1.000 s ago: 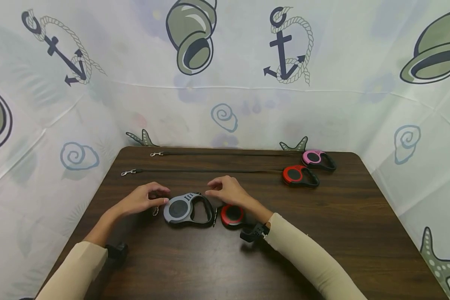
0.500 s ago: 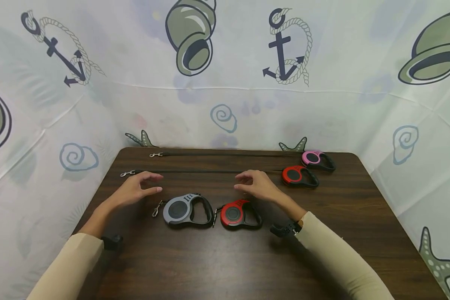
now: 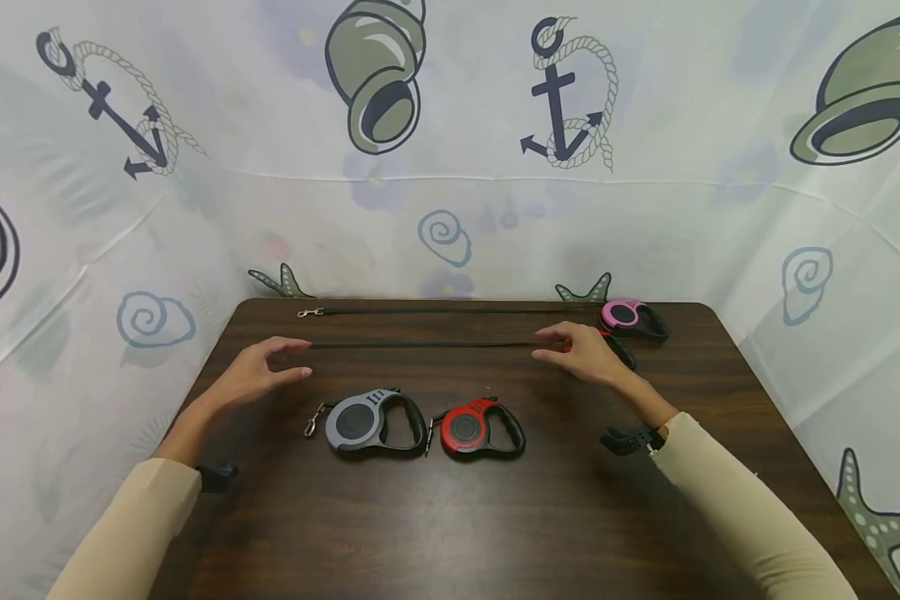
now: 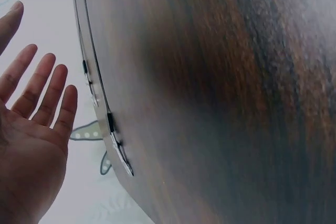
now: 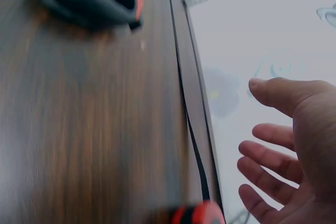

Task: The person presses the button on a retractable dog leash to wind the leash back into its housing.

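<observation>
My left hand hovers with fingers spread at the left end of a stretched black leash strap, covering its clip in the head view. That clip shows in the left wrist view, apart from my fingers. My right hand, fingers loosely bent and holding nothing, overlaps a red retractable dog leash at the strap's other end. In the right wrist view its red casing sits at the bottom edge. Nearer me lie a grey retractable leash and a second red retractable leash.
A pink retractable leash lies at the back right, its strap drawn out leftward to a metal clip. The dark wooden table meets a patterned cloth behind and at the sides.
My right hand has moved right and away from me, off the nearer leashes to the far red one. My left hand has lifted from the grey leash and shifted back and left.
</observation>
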`<state>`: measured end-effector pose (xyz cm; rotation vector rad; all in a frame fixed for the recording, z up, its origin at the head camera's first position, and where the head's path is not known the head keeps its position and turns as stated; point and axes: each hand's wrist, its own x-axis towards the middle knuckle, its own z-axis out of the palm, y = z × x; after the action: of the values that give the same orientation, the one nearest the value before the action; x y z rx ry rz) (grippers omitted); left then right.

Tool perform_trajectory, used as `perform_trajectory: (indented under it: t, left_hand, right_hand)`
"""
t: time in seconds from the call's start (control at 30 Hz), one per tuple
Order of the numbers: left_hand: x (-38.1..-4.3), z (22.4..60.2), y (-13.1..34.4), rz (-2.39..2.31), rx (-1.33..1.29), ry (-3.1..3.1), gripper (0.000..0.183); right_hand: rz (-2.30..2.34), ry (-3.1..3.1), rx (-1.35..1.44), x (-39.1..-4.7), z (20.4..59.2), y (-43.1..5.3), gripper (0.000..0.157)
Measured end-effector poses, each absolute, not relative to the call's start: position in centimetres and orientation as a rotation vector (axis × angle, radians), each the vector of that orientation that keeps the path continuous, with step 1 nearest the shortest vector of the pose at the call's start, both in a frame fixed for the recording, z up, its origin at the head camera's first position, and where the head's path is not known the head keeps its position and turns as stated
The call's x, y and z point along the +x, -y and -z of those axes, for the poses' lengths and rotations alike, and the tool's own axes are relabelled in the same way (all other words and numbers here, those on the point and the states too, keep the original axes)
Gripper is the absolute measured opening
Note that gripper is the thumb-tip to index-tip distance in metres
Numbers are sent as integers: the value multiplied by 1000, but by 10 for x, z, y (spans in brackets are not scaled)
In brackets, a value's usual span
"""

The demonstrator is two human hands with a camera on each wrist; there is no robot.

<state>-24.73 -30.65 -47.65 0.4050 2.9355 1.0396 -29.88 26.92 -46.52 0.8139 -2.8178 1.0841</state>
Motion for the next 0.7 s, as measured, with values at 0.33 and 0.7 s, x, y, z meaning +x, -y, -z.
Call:
perform_trajectory:
  t: [0.33, 0.7]
  left_hand:
    - [-254, 480, 319, -1016, 334, -2961, 62]
    - [-261, 491, 329, -998, 331, -3003, 63]
  right_hand:
    - [-955, 2855, 777, -312, 463, -322, 48]
    - [-865, 2943, 702, -324, 474, -353, 62]
